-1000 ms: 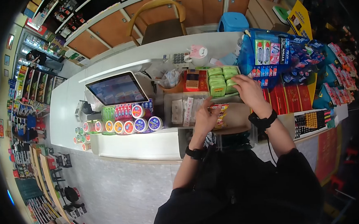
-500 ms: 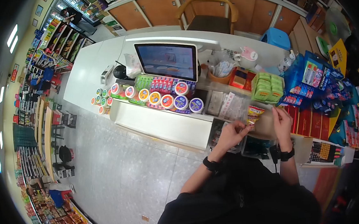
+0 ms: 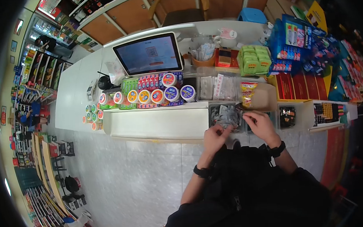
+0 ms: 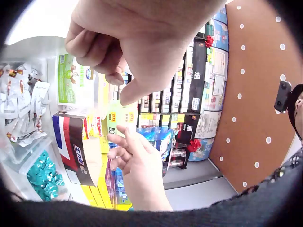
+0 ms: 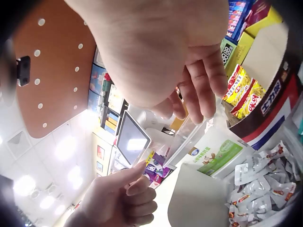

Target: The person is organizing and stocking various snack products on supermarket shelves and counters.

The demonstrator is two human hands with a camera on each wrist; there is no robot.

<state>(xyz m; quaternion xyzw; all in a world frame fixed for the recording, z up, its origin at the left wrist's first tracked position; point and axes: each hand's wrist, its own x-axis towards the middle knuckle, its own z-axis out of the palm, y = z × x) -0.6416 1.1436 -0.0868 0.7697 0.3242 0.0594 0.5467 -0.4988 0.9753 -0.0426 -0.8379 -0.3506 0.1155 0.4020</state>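
Observation:
My left hand (image 3: 216, 139) is over the front edge of the counter, beside a bin of silvery sachets (image 3: 226, 114). In the right wrist view, its fingers are curled in with the thumb lying along them, and nothing shows in its grasp. My right hand (image 3: 263, 126) hovers a little to the right, its fingers loosely bent and holding nothing, as the left wrist view also shows. Yellow-and-red snack bags (image 5: 244, 94) stand in an open cardboard carton (image 3: 266, 96) just beyond the right hand. Teal-wrapped sweets (image 4: 45, 175) fill a clear bin beneath the hands.
Green packs (image 3: 254, 59) sit in a box behind the carton. To the left are round lidded tubs (image 3: 157, 96) and a screen (image 3: 148, 54) with a code. A bin of dark sweets (image 3: 287, 116) and red boxes (image 3: 299, 85) stand at the right.
My right hand has come away from the green packs, and my left from the snack bag. Both hands are now nearer the counter's front edge. The head view has swung and come back.

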